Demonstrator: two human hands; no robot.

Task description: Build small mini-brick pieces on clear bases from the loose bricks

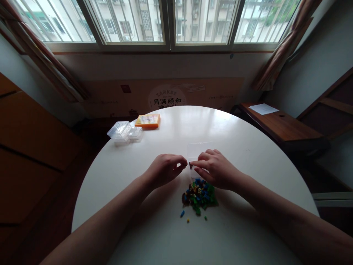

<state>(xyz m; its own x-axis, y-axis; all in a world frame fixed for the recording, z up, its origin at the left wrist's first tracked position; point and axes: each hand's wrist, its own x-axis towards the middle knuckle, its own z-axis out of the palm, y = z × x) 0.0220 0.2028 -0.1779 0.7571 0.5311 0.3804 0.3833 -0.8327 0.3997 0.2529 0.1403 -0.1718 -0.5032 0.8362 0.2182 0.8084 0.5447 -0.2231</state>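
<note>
My left hand (167,168) hovers left of a clear plastic box (193,148), its fingers curled together near the tips. Whether anything small sits between them is hidden. Above the box is my right hand (217,169), index finger stretched out and thumb apart below it. That fingertip touches or nearly touches a small dark brown piece (190,165) at the box's left edge. Just nearer to me lies a pile of small toy bricks (200,195) in green, blue, brown and yellow. A blue brick (182,214), a yellow piece (188,221) and a green piece (205,218) lie loose before it.
Clear plastic containers (121,131) stand at the far left of the round white table (237,143), beside an orange box (148,121). A wooden side table (284,123) with papers (263,109) stands to the right. Windows and curtains lie beyond.
</note>
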